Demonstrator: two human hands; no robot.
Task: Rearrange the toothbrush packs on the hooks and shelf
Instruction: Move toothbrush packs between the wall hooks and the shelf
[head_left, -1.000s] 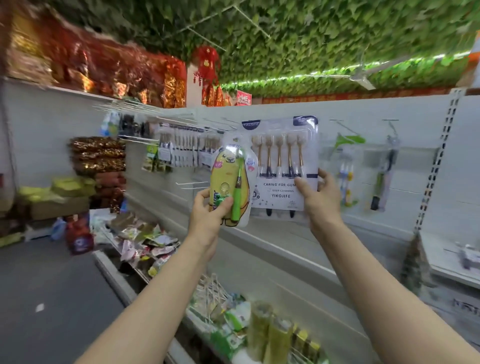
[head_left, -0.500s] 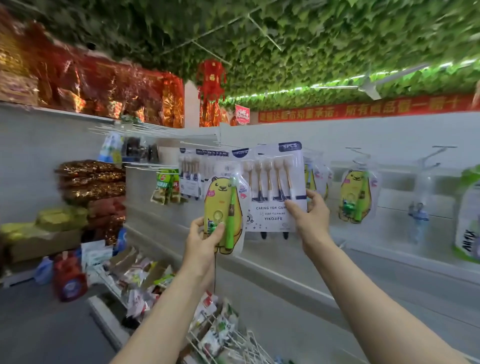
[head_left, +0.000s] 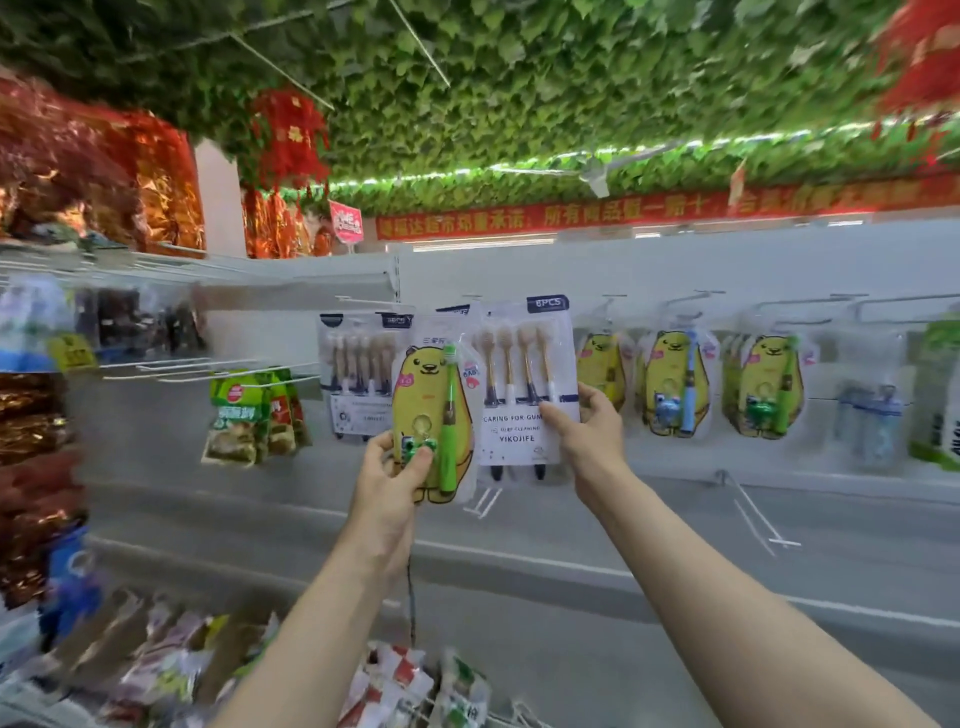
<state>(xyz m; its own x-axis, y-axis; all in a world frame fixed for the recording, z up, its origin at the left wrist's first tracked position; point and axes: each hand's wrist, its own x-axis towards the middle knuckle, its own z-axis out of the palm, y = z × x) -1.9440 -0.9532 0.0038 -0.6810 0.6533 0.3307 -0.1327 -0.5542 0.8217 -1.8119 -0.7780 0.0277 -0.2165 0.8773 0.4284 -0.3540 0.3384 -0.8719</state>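
The left hand (head_left: 387, 467) grips the lower part of a yellow bear toothbrush pack (head_left: 423, 410), thumb on its front. The right hand (head_left: 587, 431) pinches the right edge of a six-brush pack (head_left: 524, 384). Both packs are raised before the white back panel (head_left: 519, 525). The bear pack overlaps the six-brush pack and partly hides a hanging multi-brush pack (head_left: 358, 374). Further bear packs (head_left: 672, 384) hang on hooks to the right, and green snack bags (head_left: 244, 415) to the left.
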